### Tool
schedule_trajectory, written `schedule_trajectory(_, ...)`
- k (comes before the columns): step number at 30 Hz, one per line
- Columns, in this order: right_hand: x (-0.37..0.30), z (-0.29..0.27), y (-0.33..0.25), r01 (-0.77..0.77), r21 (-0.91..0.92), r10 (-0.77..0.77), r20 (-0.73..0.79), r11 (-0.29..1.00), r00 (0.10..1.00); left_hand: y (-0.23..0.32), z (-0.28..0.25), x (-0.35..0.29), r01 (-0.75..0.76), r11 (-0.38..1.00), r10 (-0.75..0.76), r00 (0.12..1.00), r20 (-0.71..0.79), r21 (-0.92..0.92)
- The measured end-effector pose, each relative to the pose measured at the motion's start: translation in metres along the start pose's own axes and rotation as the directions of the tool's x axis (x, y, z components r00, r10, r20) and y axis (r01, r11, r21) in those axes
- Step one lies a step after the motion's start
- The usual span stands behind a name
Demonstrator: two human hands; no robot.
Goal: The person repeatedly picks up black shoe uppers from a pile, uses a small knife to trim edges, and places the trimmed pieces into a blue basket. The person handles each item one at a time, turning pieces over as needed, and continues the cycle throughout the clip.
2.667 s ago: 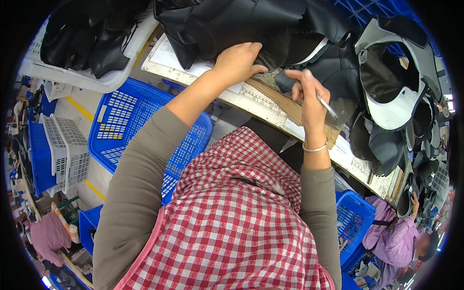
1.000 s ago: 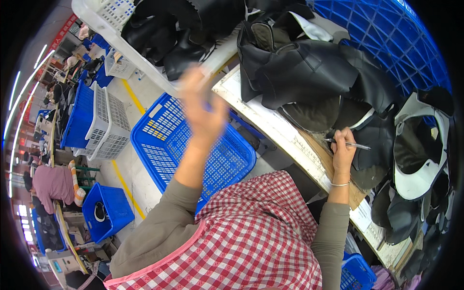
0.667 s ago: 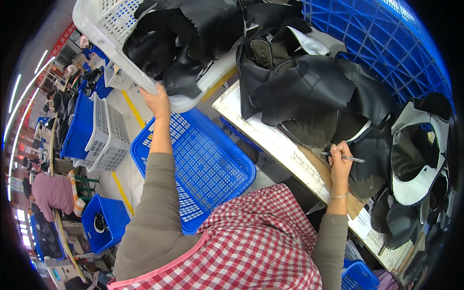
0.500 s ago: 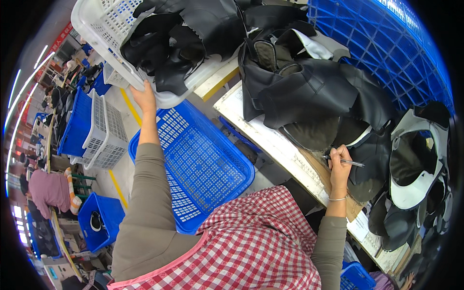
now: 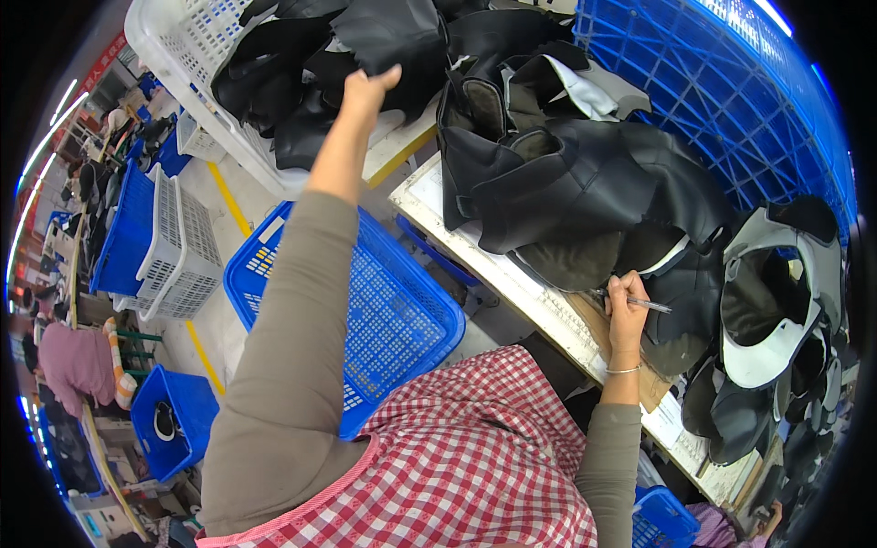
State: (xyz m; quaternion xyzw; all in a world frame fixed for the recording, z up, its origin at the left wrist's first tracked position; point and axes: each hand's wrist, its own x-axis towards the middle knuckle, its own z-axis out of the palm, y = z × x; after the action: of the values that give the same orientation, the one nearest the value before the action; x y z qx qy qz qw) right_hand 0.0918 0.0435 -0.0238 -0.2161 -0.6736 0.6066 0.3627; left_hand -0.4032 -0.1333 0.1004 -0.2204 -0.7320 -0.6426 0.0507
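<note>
My left hand (image 5: 367, 91) is over the white plastic basket (image 5: 239, 151), against a heap of black leather pieces (image 5: 393, 36). Its thumb sticks out from the rest of the hand, and the fingertips are hard to make out. I see nothing held in it. A silver pen (image 5: 650, 303) is pinched in my right hand (image 5: 627, 310), which lies at the edge of a pile of black shoe uppers (image 5: 585, 178) with dark fuzzy lining. Brown cardboard (image 5: 594, 315) lies under that wrist, on the white worktable (image 5: 548, 306).
A blue basket (image 5: 402, 315) stands below my left arm. Another large blue crate (image 5: 731, 100) rises behind the uppers. White-and-black uppers (image 5: 763, 365) heap up at the right. Stacked crates (image 5: 178, 247) and a blue bin (image 5: 172, 425) stand on the floor at left, near another person (image 5: 78, 361).
My left hand has let go of the white basket's rim and moved right, over the black pieces. My right hand keeps the pen at the pile's edge. The whole view has shifted slightly.
</note>
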Motion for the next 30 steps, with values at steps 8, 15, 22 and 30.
schedule_trajectory(8,0.002,0.009,-0.018,0.018,-0.148,0.012,0.2,0.989,0.98,0.13,-0.052,0.031,0.038,0.041,0.378,0.924,0.051,-0.998)
schedule_trajectory(15,0.002,0.026,-0.04,0.262,-0.547,-0.161,0.225,0.795,0.961,0.185,-0.06,-0.188,-0.448,0.442,0.552,0.819,-0.158,-0.777)
schedule_trajectory(22,-0.013,0.003,-0.034,0.026,-0.077,-0.012,0.168,0.997,0.986,0.237,0.007,-0.242,-0.528,0.482,0.386,0.844,-0.372,-0.699)
schedule_trajectory(30,-0.009,-0.002,-0.022,0.213,-0.445,-0.162,0.152,0.87,0.975,0.283,-0.006,-0.286,-0.563,0.277,0.472,0.785,-0.4,-0.778)
